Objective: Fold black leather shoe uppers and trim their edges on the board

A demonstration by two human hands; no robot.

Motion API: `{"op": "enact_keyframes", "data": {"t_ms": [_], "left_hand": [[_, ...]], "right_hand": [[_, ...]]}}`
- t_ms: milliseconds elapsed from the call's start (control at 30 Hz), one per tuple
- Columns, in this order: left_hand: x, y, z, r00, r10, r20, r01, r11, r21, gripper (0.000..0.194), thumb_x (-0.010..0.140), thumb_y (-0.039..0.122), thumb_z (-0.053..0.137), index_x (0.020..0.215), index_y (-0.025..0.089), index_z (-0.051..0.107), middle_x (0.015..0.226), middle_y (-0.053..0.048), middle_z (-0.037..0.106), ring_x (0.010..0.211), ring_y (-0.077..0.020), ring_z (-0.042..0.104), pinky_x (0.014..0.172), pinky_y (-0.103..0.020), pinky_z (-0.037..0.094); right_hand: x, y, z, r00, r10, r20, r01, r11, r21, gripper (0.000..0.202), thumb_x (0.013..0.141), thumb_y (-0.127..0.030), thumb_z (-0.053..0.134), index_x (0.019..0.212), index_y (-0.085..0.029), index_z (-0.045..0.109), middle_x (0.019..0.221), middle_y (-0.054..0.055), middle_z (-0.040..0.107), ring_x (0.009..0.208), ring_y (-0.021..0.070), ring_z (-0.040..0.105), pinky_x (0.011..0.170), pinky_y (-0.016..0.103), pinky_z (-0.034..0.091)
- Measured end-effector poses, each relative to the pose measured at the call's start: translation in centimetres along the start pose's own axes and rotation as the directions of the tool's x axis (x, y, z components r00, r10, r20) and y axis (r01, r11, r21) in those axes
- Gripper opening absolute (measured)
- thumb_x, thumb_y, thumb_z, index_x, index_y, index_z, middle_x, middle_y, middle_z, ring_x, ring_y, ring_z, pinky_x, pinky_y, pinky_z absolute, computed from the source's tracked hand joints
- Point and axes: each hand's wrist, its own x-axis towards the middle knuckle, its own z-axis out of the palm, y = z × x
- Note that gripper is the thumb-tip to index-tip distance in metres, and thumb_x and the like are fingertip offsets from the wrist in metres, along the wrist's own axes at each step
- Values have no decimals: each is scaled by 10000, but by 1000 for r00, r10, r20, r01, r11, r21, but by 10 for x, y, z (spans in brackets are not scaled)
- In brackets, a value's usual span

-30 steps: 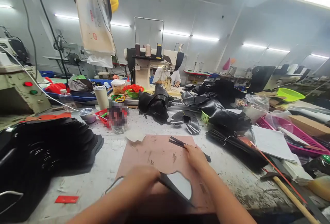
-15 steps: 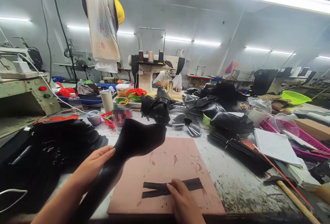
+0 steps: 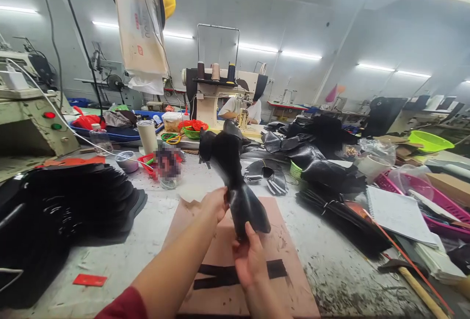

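Observation:
A black leather piece (image 3: 246,204) is held up over the pink board (image 3: 286,255), its far end reaching toward the black pieces behind. My left hand (image 3: 216,203) grips it at its narrow middle, on the left side. At its near end, my right hand (image 3: 250,255) pinches the edge with the thumb on top. Beneath my right hand, black zipper strips (image 3: 215,277) lie on the board, partly hidden by that hand.
At left is a stack of black pieces (image 3: 91,201), with a red block (image 3: 90,280) nearby. To the right lie a black bundle (image 3: 341,221), a notebook (image 3: 400,216) and a hammer (image 3: 422,289). Behind, a person (image 3: 230,107) sits at a sewing machine (image 3: 213,103).
The leather piece has moved right and turned, now over the board. My left hand has moved right with it. My right hand has risen from the zipper strips and taken its near end.

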Motion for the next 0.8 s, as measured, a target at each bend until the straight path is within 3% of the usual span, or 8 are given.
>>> {"op": "enact_keyframes", "data": {"t_ms": [133,200,300,433,567,667,733,800], "left_hand": [[-27,-43,-23,997,-72,37,61,969,241,194,838,315,479,837,144,570,760,-33,592,722,-173,592,642,-326,492],[-52,-56,-36,997,-28,74,0,937,349,87,737,260,588,760,177,576,756,-27,597,824,-211,579,766,-360,461],[-88,-68,-49,972,41,233,-165,825,540,194,579,207,690,757,188,614,879,-62,630,962,-283,528,925,-443,354],[-112,-77,-56,787,-4,617,-542,474,694,498,576,201,679,1062,192,571,1198,-125,549,1160,-311,419,998,-449,300],[-111,-83,-58,697,1,717,-637,462,618,480,628,259,659,1094,205,556,1164,-115,572,1098,-285,480,953,-407,366],[-102,-80,-55,785,136,605,-528,657,537,306,730,312,561,1021,218,580,1113,-84,590,1021,-234,527,899,-364,405],[-92,-75,-50,916,84,391,-245,892,381,306,798,425,455,955,199,589,1024,-88,614,944,-216,564,798,-339,458],[-77,-67,-41,971,-83,226,53,989,135,440,806,541,379,954,173,571,928,-96,623,831,-202,605,685,-315,488]], "right_hand": [[11,-12,-5,979,66,-195,-53,996,73,334,508,-231,740,778,-193,547,654,-38,608,482,76,505,358,160,359],[12,-17,-6,974,105,-200,-92,993,69,269,512,-216,716,719,-177,549,597,-38,597,463,79,503,360,168,371],[14,-21,-4,964,235,-126,-231,972,49,153,574,-263,634,601,-168,517,480,-44,535,388,72,452,334,171,342],[18,-19,-1,943,326,-64,-332,933,-139,273,680,-378,507,511,-164,487,397,-31,478,322,68,385,299,172,271],[13,-17,-6,978,128,-167,-183,907,-379,236,684,-367,554,542,-179,532,424,-33,519,373,100,453,337,202,340],[6,-16,-13,987,101,-129,-152,860,-487,251,710,-405,541,657,-176,628,618,20,653,614,171,615,495,242,474],[1,-13,-20,995,70,-77,-100,849,-518,316,730,-445,507,756,-169,659,786,44,691,803,207,640,624,272,513],[-1,-9,-26,999,-31,-32,7,820,-572,382,738,-480,488,866,-162,658,939,57,680,956,220,606,727,289,509]]}}
